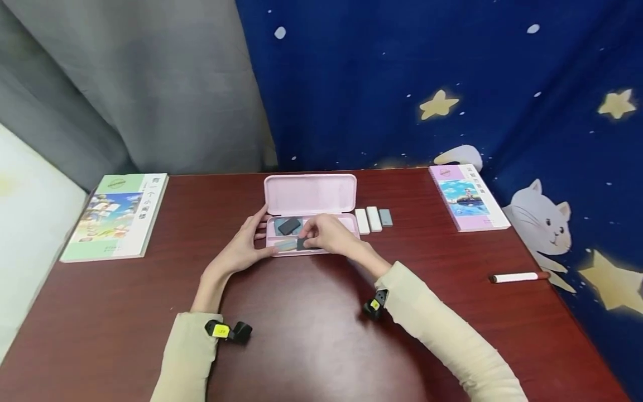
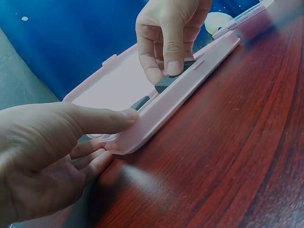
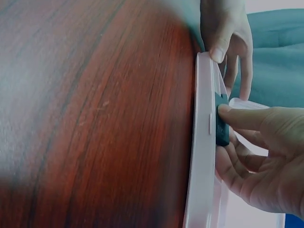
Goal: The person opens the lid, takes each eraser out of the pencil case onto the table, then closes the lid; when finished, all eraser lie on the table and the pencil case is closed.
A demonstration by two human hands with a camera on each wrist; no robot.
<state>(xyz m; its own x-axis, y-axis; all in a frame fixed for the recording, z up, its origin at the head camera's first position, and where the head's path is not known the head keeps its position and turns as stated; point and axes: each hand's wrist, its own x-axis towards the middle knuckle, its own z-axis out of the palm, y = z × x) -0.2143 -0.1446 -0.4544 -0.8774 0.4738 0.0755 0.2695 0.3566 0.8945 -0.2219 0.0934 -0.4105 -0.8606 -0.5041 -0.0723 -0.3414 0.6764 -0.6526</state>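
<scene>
A pink pencil case [image 1: 310, 194] lies open on the table with its lid raised at the back. My left hand [image 1: 241, 245] grips its left end, thumb on the front rim and fingers around the corner. Between thumb and fingertips, my right hand [image 1: 329, 233] pinches a black eraser [image 3: 221, 124] at the front compartment. Another black block [image 1: 289, 225] lies slantwise in the rear compartment, on something blue-grey. A pale flat piece [image 1: 286, 245] sits at the left of the front compartment. My right hand hides part of the case's right side.
Two white blocks [image 1: 361, 221] and a grey-blue block [image 1: 385, 218] lie right of the case. A green-covered book [image 1: 115, 218] is at the far left, a purple-covered book [image 1: 469, 198] at the back right. A white marker [image 1: 519, 277] lies by the right edge.
</scene>
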